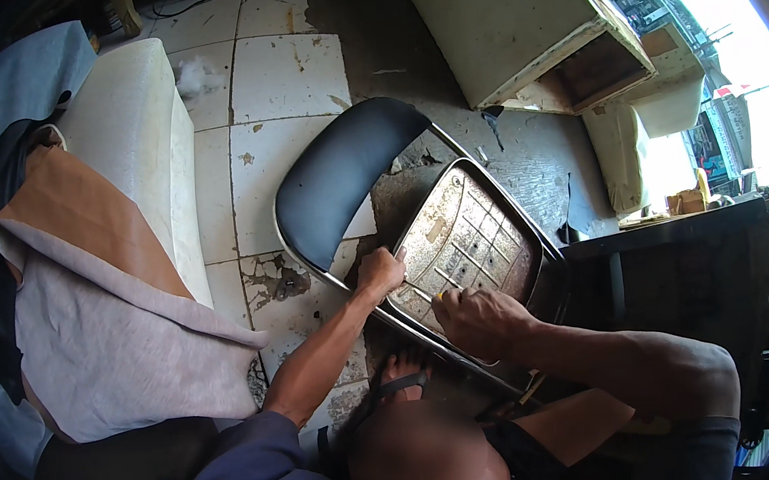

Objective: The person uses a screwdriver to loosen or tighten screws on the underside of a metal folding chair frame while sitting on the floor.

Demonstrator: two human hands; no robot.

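Observation:
A folding chair (460, 241) with a bare, rust-stained metal seat pan leans in front of me. Its black padded backrest (347, 174) points away to the left, held in a metal tube frame. My left hand (381, 274) is closed at the near left edge of the seat, beside the frame tube. In my right hand (485, 321), over the near part of the seat, is a screwdriver (440, 297); a bit of yellow handle shows at the fingers. Its thin shaft reaches toward my left hand, whose fingers hide the tip.
Left of the chair, brown and pale fabric (132, 332) drapes by a long cream foam block (126, 145). A worn pale cabinet (512, 30) stands at the far right, and a dark workbench (683, 227) is at the right. Worn white tiles (288, 77) cover part of the floor.

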